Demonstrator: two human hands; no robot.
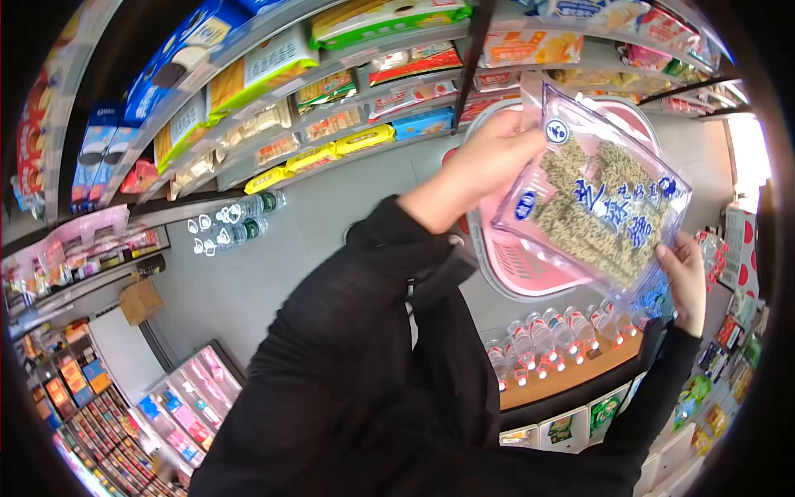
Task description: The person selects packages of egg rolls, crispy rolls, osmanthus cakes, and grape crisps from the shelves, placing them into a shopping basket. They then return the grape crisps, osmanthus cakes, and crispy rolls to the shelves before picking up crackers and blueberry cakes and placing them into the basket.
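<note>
A clear plastic packet point(609, 195) with blue Chinese lettering hangs in front of me, tilted, between both hands. Through its film show several seed-coated pieces that look like sesame candy. My left hand point(494, 161) is closed on its upper left edge, thumb on the front. At the lower right edge, my right hand point(684, 277) pinches the packet, its fingers partly hidden behind. Beneath the packet is a pink plastic basket point(517, 263) with a white rim; the packet covers much of its inside.
Shelves of packaged snacks point(348, 141) run across the far side. Clear bottles point(240, 222) stand on the grey floor point(306, 240) at left. More bottles with red bands point(551, 335) line a brown counter edge point(563, 381) close by. A cardboard box point(141, 301) sits at far left.
</note>
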